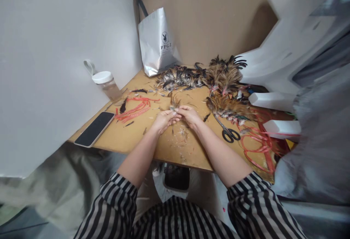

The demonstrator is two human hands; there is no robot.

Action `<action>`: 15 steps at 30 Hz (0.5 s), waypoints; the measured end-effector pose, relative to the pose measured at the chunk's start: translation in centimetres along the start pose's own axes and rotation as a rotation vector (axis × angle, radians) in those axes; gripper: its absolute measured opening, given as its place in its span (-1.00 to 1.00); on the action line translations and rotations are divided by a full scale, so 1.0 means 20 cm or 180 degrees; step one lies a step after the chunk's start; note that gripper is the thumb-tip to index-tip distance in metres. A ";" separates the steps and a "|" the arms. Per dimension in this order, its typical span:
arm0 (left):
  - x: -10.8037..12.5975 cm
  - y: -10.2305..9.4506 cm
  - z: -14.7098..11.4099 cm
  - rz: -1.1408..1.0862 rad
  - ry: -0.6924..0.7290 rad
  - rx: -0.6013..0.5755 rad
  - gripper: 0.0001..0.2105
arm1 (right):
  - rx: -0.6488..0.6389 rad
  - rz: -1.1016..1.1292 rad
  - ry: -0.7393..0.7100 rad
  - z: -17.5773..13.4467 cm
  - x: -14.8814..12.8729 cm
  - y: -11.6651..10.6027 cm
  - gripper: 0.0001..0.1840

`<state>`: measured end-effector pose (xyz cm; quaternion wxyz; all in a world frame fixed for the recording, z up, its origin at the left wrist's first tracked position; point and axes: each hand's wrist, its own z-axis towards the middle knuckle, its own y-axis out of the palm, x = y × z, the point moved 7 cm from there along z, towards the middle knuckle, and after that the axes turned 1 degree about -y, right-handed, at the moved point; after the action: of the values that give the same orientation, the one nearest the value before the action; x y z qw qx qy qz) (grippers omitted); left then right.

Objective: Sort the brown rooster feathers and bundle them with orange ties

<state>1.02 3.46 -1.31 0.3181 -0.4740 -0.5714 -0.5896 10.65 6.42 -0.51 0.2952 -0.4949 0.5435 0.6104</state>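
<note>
Over the middle of the table, my left hand (164,120) and my right hand (189,115) meet fingertip to fingertip. Both are closed on a small bunch of brown feathers (175,102), whose tips point away from me. The quill ends are hidden among my fingers. Loose feather scraps and white fluff lie on the table (164,146) just below my hands. Scissors with black handles (231,134) rest to the right of my right forearm, their blades pointing toward a pile of brown feathers (228,106). Red plastic strips (133,109) are spread left of my left hand.
A phone (94,129) lies at the left edge, with a white-lidded bottle (108,86) behind it. At the back stands a silver bag (155,46) beside dark feathers (177,78) and bundled feathers (222,73). Red string (257,142) tangles at right. A bin (177,177) sits below.
</note>
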 end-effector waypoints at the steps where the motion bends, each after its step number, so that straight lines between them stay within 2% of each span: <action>1: 0.00 0.00 0.00 -0.0016 -0.0002 0.0006 -0.80 | -0.0021 0.0009 0.0011 0.00 0.00 0.00 -0.66; 8: -0.01 -0.02 0.02 0.0025 0.0106 0.0071 -0.81 | 0.0044 -0.0196 -0.0038 -0.02 -0.02 0.01 -0.68; 15: 0.00 -0.02 0.03 0.0090 0.0233 0.0130 -0.77 | 0.0157 -0.0430 -0.0319 -0.03 -0.06 0.02 -0.75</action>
<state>0.86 4.05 -1.54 0.3567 -0.4535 -0.5646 -0.5902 10.82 5.99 0.72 0.3746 -0.4918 0.5083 0.5996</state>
